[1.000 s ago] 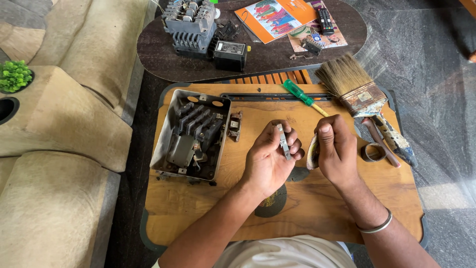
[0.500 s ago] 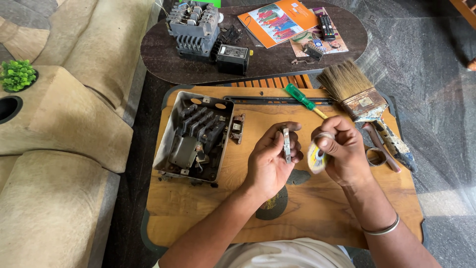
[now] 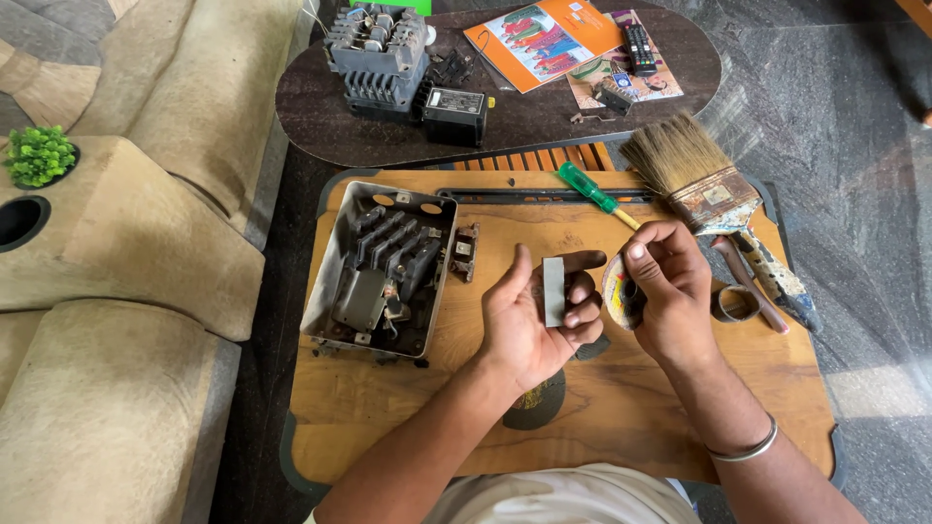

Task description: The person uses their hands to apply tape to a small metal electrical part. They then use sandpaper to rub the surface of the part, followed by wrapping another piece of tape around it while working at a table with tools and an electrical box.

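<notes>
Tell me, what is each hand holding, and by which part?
The left hand holds a small grey metal strip upright, pinched along its sides by the fingers. The right hand grips a roll of tape by its rim.

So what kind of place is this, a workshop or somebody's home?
Most likely a home living room used for repair work: a beige upholstered sofa beside a low wooden lap table, a dark oval coffee table with a black remote control, and polished grey stone floor.
</notes>
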